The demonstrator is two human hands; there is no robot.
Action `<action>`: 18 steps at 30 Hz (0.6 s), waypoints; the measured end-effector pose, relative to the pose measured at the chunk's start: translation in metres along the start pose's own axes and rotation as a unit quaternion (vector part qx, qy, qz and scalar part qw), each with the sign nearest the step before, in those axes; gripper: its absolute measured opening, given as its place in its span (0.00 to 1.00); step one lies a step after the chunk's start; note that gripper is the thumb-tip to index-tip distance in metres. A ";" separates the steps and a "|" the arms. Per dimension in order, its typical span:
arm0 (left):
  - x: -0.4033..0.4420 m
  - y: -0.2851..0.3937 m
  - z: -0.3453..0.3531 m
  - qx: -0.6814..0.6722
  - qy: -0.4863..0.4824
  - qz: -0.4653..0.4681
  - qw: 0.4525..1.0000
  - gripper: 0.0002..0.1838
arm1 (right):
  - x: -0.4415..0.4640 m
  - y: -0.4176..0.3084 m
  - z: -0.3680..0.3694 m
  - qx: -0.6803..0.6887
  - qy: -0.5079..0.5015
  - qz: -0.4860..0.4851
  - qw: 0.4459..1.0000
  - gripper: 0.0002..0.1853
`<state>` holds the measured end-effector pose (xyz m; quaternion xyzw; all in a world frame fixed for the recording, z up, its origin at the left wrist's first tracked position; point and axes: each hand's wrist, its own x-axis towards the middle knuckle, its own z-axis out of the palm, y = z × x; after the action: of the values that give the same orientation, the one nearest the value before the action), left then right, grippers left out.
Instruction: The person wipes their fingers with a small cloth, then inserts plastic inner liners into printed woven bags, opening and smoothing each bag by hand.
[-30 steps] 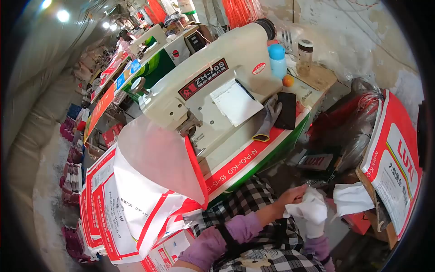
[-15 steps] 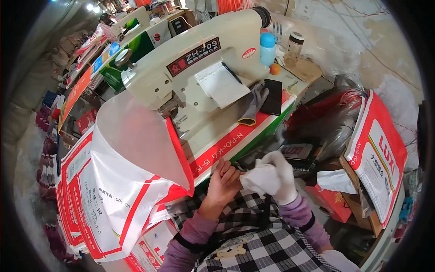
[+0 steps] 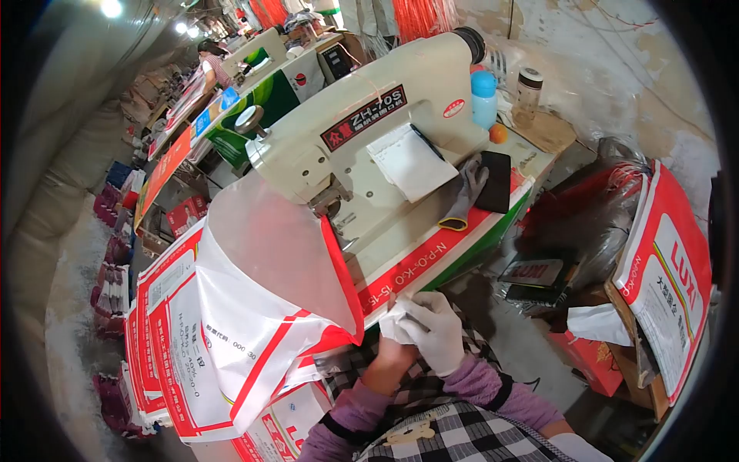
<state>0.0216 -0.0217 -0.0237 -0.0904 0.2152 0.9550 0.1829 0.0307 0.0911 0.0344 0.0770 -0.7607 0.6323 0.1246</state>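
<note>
My right hand (image 3: pixel 437 333), in a white glove, pinches a crumpled white piece (image 3: pixel 396 323), tissue or cloth, over the fingers of my left hand (image 3: pixel 394 353). My left hand is bare at the wrist and back, and the white piece hides its fingers. Both hands meet over my checked apron, just in front of the sewing machine's (image 3: pixel 369 123) table edge. To their left, a white and red printed bag (image 3: pixel 254 308) lies with its open mouth beside the needle area.
On the machine table are a notepad (image 3: pixel 412 163) with a pen, a grey glove (image 3: pixel 466 192), a black phone (image 3: pixel 494 182), an orange fruit (image 3: pixel 498 134), a blue bottle (image 3: pixel 483 100) and a clear bottle (image 3: pixel 527 96). LUXI bags (image 3: pixel 668 277) and a red tissue box (image 3: pixel 589 362) stand right. A person (image 3: pixel 212 65) works farther back.
My hands have moved left toward the bag and table edge. The white piece now covers my left fingers, which showed bare and curled half a second ago. The view has shifted too.
</note>
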 end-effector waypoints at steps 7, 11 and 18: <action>0.007 -0.026 -0.004 0.041 0.080 0.013 0.996 0.26 | -0.009 0.021 0.006 0.199 0.068 0.109 0.972 0.15; 0.005 -0.024 -0.005 0.034 0.080 0.020 0.996 0.24 | -0.011 0.032 0.002 0.162 0.066 0.088 0.981 0.15; -0.005 -0.024 -0.014 0.109 0.063 0.106 0.986 0.18 | -0.006 0.027 -0.009 0.101 0.040 0.053 0.993 0.14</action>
<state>0.0371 -0.0088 -0.0440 -0.1067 0.3371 0.9324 0.0752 0.0299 0.1043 0.0087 0.0234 -0.6906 0.7140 0.1130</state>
